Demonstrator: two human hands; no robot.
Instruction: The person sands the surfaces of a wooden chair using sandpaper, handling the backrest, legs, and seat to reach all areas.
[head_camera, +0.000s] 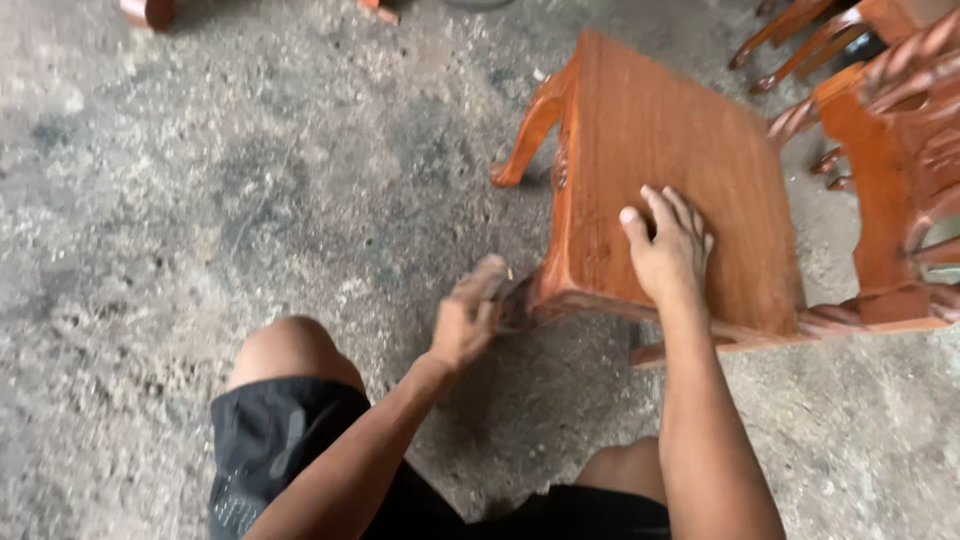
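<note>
Chair (680, 170) of reddish solid wood lies tipped on the concrete floor (250, 180); likely heavy, rigid, smooth-varnished. Right hand (668, 250) presses flat and open on its seat. Left hand (470, 315), blurred, closes on something small at the seat's carved corner, best gripped by frame.

A: Floor?
B: Bare concrete floor (250, 170), grey, rough and mottled, with darker patches and pale gritty specks. Even, soft light; no hard shadows.

A: Furniture beyond the near piece?
B: Carved reddish wooden chairs (900, 140) at the right edge, curved legs (790, 35) showing at top right. A rounded reddish wooden piece (145, 10) at the top left edge, cut off.
</note>
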